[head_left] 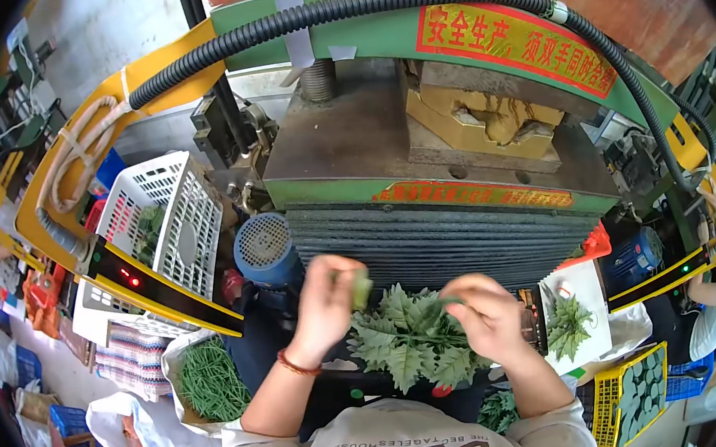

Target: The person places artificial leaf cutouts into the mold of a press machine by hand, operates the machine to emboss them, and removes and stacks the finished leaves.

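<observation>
My left hand (329, 302) is raised at the centre, its fingers closed on a small green piece (362, 289). To the right, my right hand (485, 315) has thumb and fingers pinched on a thin dark green piece (446, 301). Between and just below the hands, a bunch of green artificial leaves (408, 339) lies over my lap. How the right-hand piece joins the bunch cannot be made out.
A machine with a metal bed (342, 152) and a brass-coloured mould (486, 125) stands ahead. At left are a white basket (187, 240) and a sack of green stems (211, 380). More leaves (568, 328) lie on a white board at right. A person's arm (703, 292) shows far right.
</observation>
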`<state>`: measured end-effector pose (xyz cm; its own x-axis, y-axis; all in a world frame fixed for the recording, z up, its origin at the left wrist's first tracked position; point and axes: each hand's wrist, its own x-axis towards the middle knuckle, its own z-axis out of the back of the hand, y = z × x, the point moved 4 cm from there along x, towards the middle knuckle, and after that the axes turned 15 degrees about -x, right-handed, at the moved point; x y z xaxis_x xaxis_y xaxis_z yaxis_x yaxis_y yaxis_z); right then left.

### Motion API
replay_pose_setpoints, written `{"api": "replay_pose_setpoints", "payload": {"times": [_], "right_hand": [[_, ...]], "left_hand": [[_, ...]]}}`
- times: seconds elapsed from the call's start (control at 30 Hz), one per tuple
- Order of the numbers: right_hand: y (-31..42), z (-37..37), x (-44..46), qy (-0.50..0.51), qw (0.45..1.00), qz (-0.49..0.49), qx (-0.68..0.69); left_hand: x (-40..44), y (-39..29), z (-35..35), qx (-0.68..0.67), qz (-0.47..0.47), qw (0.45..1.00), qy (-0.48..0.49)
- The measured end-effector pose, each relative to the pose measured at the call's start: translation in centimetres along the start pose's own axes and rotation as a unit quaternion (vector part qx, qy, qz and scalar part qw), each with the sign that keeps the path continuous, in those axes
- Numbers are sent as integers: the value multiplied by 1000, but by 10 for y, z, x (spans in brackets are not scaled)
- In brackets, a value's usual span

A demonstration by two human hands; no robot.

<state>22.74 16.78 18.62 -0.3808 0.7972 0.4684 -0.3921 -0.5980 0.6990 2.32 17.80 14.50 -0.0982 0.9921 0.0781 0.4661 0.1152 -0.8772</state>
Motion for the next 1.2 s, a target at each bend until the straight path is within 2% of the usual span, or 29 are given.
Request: {"api": "replay_pose_setpoints", "payload": {"times": [0.07, 0.2, 0.23, 0.3, 0.37, 0.4, 0.43, 0.47, 0.53, 0.57, 0.7, 0.73, 0.87, 0.9, 0.97, 1.03, 1.07, 1.2], "right_hand": [[-2, -6, 6, 8, 999, -14, -32], [11, -17, 4, -130, 984, 62, -109], [22, -9, -7, -143, 976, 92, -136], [37, 10, -17, -155, 967, 120, -165], [39, 18, -14, -121, 980, 132, -90], [25, 17, -9, -119, 989, 39, -77], [7, 14, -6, -115, 990, -55, -64], [-2, 12, -4, -117, 989, -55, -66], [-22, 10, 1, -81, 990, -113, 23], [-22, 10, 3, -81, 990, -111, 21], [-9, -1, 8, -110, 989, -8, -103], [-9, 0, 8, -111, 988, -8, -102], [-17, 24, 5, -182, 968, -106, 132], [-16, 31, 7, -187, 968, -103, 130], [-12, 42, 11, -138, 988, -67, 29], [-7, 49, 17, -84, 993, -33, -76], [-6, 52, 20, -85, 993, -33, -79], [4, 64, 48, -91, 980, 75, -161]], "left_hand": [[-3, -5, -11, 14, -11, 999, 30], [-7, -7, -25, 153, -38, 977, 142], [-4, -7, -21, 153, -39, 977, 142], [7, 0, 7, 113, 3, 993, 40], [14, 6, 27, 74, 47, 994, -58], [15, 4, 23, 76, 47, 995, -53], [13, -3, 13, 120, 5, 993, -1], [9, -11, 1, 161, -39, 985, 50], [4, -22, -23, 238, -133, 951, 146], [5, -22, -27, 237, -135, 951, 146], [-1, -18, -45, 276, -154, 911, 264], [-4, -14, -43, 278, -154, 910, 265], [-17, 27, -39, 400, -132, 829, 367], [-13, 21, -43, 399, -135, 827, 371], [-4, -7, -45, 266, -71, 919, 283], [9, -26, -43, 120, -1, 976, 183], [17, -28, -43, 118, -2, 976, 186], [56, -33, -39, 126, -56, 968, 212]]}}
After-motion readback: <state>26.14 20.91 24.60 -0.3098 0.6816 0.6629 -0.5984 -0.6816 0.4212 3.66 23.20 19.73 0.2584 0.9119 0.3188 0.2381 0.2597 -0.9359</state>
